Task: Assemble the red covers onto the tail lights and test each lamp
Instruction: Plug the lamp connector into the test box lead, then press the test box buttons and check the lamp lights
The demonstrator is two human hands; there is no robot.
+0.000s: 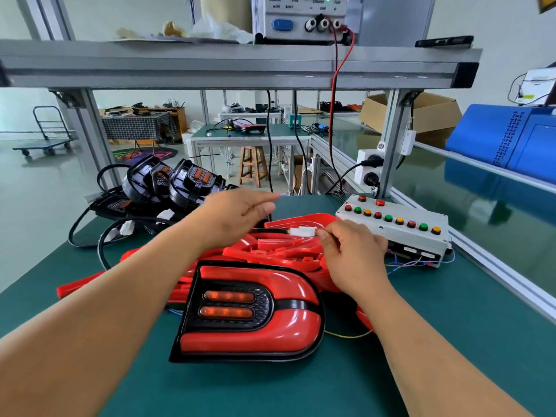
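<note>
Head view puts the finished tail light (246,335) nearest you, flat on the green mat (421,341), its long axis running left to right and its amber strips (228,296) facing up. Just beyond it lies the heap of loose red covers (279,248). Above that heap your right hand (355,260) pinches the white connector (302,232) by its right end. The plug points left toward your left hand (237,213), which hovers near it, fingers loosely straight, holding nothing. The test box (397,224) sits just right of your right hand, so that hand is nearer to it. Farther left lie the black uncovered lamps (177,182). Overhead, the power supply (298,19) stands on the shelf (210,64).
</note>
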